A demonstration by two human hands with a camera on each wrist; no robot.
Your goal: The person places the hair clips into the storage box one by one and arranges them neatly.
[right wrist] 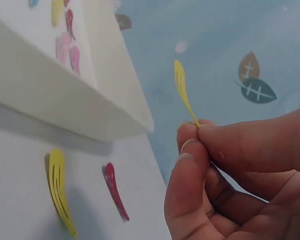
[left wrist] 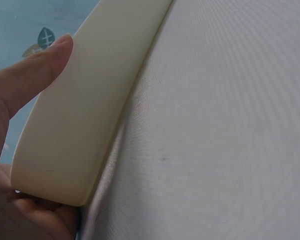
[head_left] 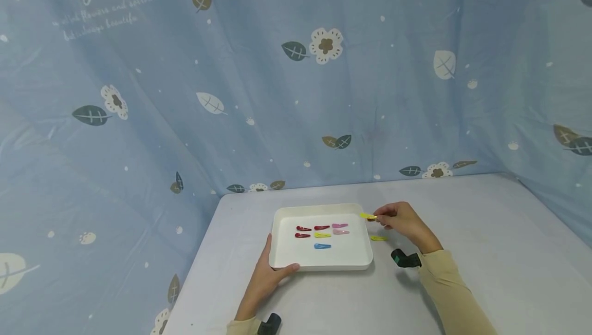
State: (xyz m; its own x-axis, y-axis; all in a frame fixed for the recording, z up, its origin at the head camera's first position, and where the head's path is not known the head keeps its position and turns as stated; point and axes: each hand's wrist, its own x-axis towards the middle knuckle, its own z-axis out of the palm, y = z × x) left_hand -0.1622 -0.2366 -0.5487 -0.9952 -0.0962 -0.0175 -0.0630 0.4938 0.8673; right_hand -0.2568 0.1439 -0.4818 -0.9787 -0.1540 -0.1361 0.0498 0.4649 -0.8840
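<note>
My right hand (head_left: pixel 403 223) pinches a yellow hair clip (right wrist: pixel 180 82) between thumb and fingertips, just off the tray's right side. The clip's wide end points up and away from the fingers in the right wrist view. My left hand (head_left: pixel 269 277) grips the white tray (head_left: pixel 344 261) at its near left corner, thumb on the outer side wall and fingers under the corner. Inside the tray lie several red clips (head_left: pixel 302 235), a yellow clip (head_left: pixel 322 235), two pink clips (head_left: pixel 340 232) and a blue clip (head_left: pixel 322 246).
On the table right of the tray lie another yellow clip (right wrist: pixel 56 185) and a red clip (right wrist: pixel 116 192). A white cloth covers the table (head_left: pixel 485 232). Behind it hangs a blue curtain (head_left: pixel 370 93) with leaves and flowers. A dark wrist camera (head_left: pixel 406 258) sits by the right sleeve.
</note>
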